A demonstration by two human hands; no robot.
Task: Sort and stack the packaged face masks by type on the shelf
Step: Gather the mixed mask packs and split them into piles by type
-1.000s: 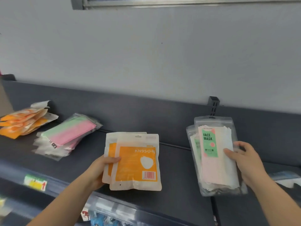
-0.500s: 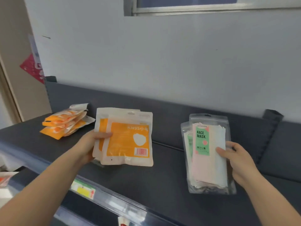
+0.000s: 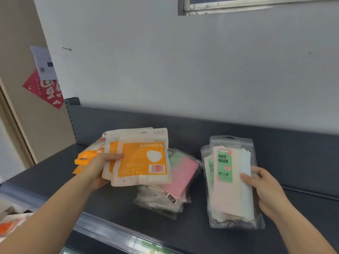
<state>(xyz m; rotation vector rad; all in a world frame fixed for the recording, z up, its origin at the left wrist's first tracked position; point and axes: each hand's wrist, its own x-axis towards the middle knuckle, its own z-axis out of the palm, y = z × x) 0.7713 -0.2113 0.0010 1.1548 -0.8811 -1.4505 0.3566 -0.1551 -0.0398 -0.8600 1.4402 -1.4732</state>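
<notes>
Centrally, the left hand [image 3: 95,169] pinched two orange KN95 packs [image 3: 141,158] mid-frame, while the right hand [image 3: 264,189] gripped clear FACE MASK packs [image 3: 231,180] at lower right.

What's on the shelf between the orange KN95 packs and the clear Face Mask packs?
Head view: a pile of pink-and-green mask packs lies there, partly behind the orange KN95 packs.
</notes>
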